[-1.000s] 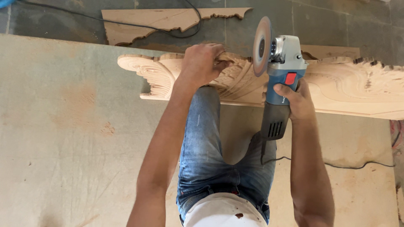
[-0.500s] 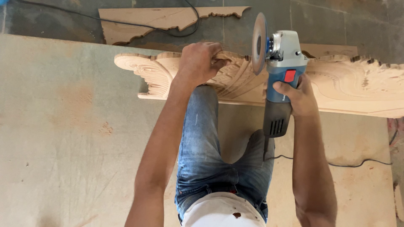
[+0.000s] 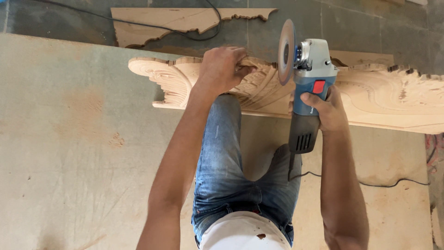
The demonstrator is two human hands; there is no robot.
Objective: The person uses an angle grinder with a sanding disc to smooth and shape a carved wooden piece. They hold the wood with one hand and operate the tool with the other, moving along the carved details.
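Observation:
A long carved wooden panel (image 3: 384, 97) with scroll and leaf relief lies across the floor sheet in front of me. My left hand (image 3: 222, 69) grips its upper edge near the left scroll. My right hand (image 3: 326, 109) holds a blue and grey angle grinder (image 3: 310, 88) by its body. The grinder's disc (image 3: 286, 52) stands upright, at the carved surface just right of my left hand. My legs in blue jeans (image 3: 231, 171) reach under the panel.
A second cut wooden piece (image 3: 185, 21) lies further off on the grey floor, with a black cable (image 3: 203, 34) looping over it. The grinder's cord (image 3: 370, 184) trails right across the dusty beige sheet (image 3: 69, 148).
The view has shifted slightly, so the panel, hands and grinder sit a little lower and to the left. Both grips are unchanged.

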